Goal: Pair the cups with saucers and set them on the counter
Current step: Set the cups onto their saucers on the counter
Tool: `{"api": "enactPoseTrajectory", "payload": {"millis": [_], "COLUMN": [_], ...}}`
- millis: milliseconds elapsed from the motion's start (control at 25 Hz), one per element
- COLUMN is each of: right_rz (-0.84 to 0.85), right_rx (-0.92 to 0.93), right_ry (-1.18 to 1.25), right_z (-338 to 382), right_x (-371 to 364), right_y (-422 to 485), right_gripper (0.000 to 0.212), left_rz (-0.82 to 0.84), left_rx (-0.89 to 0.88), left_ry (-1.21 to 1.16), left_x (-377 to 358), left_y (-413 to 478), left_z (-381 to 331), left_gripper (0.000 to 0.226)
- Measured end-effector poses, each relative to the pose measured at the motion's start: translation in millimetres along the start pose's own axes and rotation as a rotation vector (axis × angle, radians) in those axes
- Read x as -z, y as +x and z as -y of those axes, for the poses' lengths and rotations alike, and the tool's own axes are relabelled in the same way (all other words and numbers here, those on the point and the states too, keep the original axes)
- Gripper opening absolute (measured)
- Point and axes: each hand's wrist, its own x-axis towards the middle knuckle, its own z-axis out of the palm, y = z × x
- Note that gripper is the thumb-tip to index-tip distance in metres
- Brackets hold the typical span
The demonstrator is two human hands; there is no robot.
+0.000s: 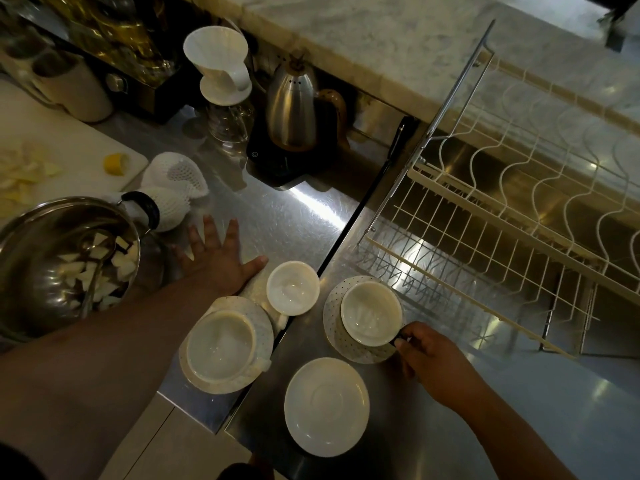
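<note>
Right hand (433, 362) fingers pinch the handle of a cup (370, 312) sitting on a dotted saucer (332, 327). Left hand (216, 259) flat on desk (277, 216), fingers spread, holding nothing. Second cup-saucer pair (225, 346) near desk edge; small cup (292, 287) and plain saucer (326, 406) unpaired.

Single head-worn wide-angle view, steeply downward, close over steel worktop (277, 216); both forearms enter from near edge; dish rack (502, 216) toward right edge.

Two white cups (371, 312) (220, 345) upright on dotted saucers (332, 306) (258, 317); small cup (292, 287) unpaired; plain saucer (326, 406) bare.
</note>
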Motion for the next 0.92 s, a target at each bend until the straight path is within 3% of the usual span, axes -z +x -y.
{"api": "enactPoseTrajectory", "payload": {"millis": [160,360,520,680,920], "right_rz": [-0.055,-0.413,-0.229,-0.006,0.132], "right_rx": [-0.017,0.101,0.159,0.076,-0.043], "right_ry": [0.020,0.017,0.083,0.231,0.440], "right_z": [1.1,21.6,56.5,88.3,105.4], "right_x": [-5.2,-7.7,-32.2,-66.5,-98.4], "right_y": [-5.3,-30.6,-44.8,-34.8,-8.1], "right_gripper": [0.009,0.009,0.008,0.013,0.008], "left_rz": [0.001,-0.009,-0.002,0.001,0.004], "left_rx": [-0.002,0.010,0.016,0.022,0.021], "left_ry": [0.000,-0.014,-0.008,0.008,0.029], "left_x": [0.3,1.8,2.2,2.5,6.3], "left_y": [-1.2,-4.8,-4.7,-3.9,-5.4], "left_z": [-0.4,-3.1,-3.7,-3.3,-4.5], "left_gripper": [0.115,0.112,0.112,0.113,0.113]}}
